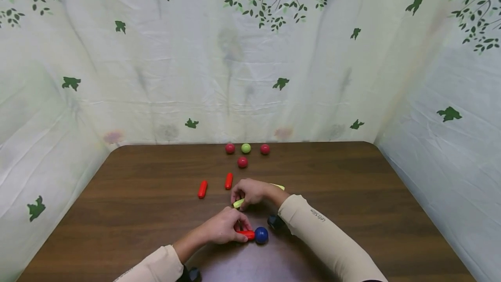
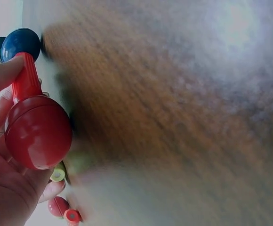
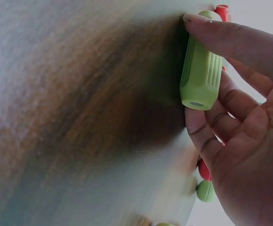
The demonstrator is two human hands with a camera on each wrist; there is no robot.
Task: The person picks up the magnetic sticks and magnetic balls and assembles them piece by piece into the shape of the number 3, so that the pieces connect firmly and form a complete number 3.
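Observation:
My left hand point(image 1: 224, 226) pinches a red ridged stick point(image 1: 246, 233) between thumb and fingers, low over the near middle of the table. A blue ball point(image 1: 261, 235) sits against the stick's right end. At its other end is a red ball point(image 2: 38, 133), close to the palm in the left wrist view and hidden by the hand in the head view. Farther back, my right hand point(image 1: 252, 190) pinches a light green ridged stick point(image 3: 201, 70) close over the tabletop; the thumb lies across its upper end.
Two red sticks point(image 1: 202, 189) point(image 1: 228, 181) lie left of the right hand. Another light green stick point(image 1: 278, 186) shows behind the right wrist. Toward the back edge sit three red balls point(image 1: 242, 162) and a green ball point(image 1: 245, 148). White patterned cloth point(image 1: 250, 112) surrounds the brown table point(image 1: 344, 195).

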